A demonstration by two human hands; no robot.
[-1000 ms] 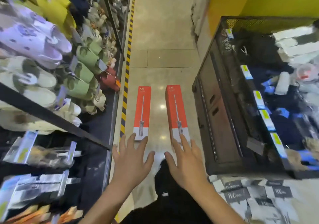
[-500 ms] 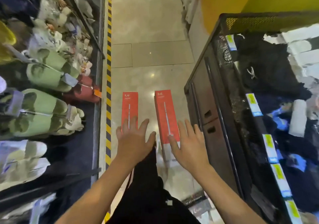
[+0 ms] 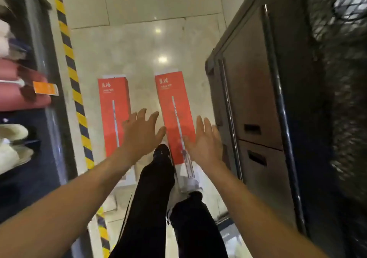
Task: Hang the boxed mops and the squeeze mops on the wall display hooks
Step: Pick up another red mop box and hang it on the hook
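Two long red mop boxes lie side by side on the shiny floor tiles, each printed with a white mop picture. The left box [image 3: 112,106] lies near the striped floor tape; the right box [image 3: 174,106] lies close to the dark cabinet. My left hand [image 3: 142,132] reaches forward between the two boxes with fingers spread, holding nothing. My right hand [image 3: 204,140] is stretched out over the right edge of the right box, fingers straight, also empty. Whether either hand touches a box I cannot tell. My legs in black trousers cover the near ends of the boxes.
A dark cabinet [image 3: 256,98] with drawer slots and a mesh basket on top bounds the aisle on the right. A shelf of slippers [image 3: 19,90] and yellow-black floor tape [image 3: 73,78] run along the left. The narrow tiled aisle continues ahead.
I have stepped forward and bent lower, so the boxes look closer and larger. Both hands have advanced over the boxes, still spread and empty.
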